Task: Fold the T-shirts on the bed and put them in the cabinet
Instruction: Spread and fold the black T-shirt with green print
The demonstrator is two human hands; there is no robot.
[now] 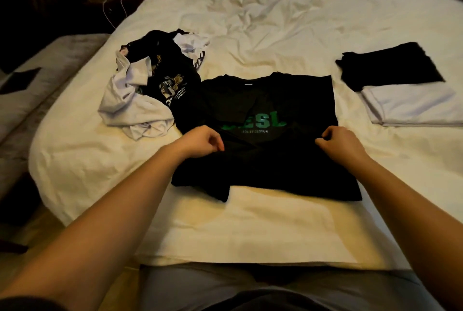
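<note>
From the head camera, a black T-shirt (270, 135) lies on the white bed (275, 22), right in front of the person. Both hands are on it. The left hand (203, 141) has its fingers curled and pinches the cloth at the shirt's left side. The right hand (340, 141) does the same at the right side, fingers bent tight on the cloth. The two hands are well apart, one at each side of the shirt. They probably hold it like this so the shirt stays wide and even while one part gets folded over the other.

The shirt is black with big green letters between the hands and a bit past them. Small letters sit under the big ones, too small to read. The neck is on the far side from the hands. The bottom edge is on the near side, and its left corner looks turned under. The cloth looks soft and a little bunched where the fingers pull it.

Past the left hand, on its outer side, sits a messy pile of shirts (152, 90), black and white mixed up. These look not folded yet. Past the right hand, on its outer side, sit two folded shirts (400, 90), a black one on top of a white one. No cabinet shows here.
</note>
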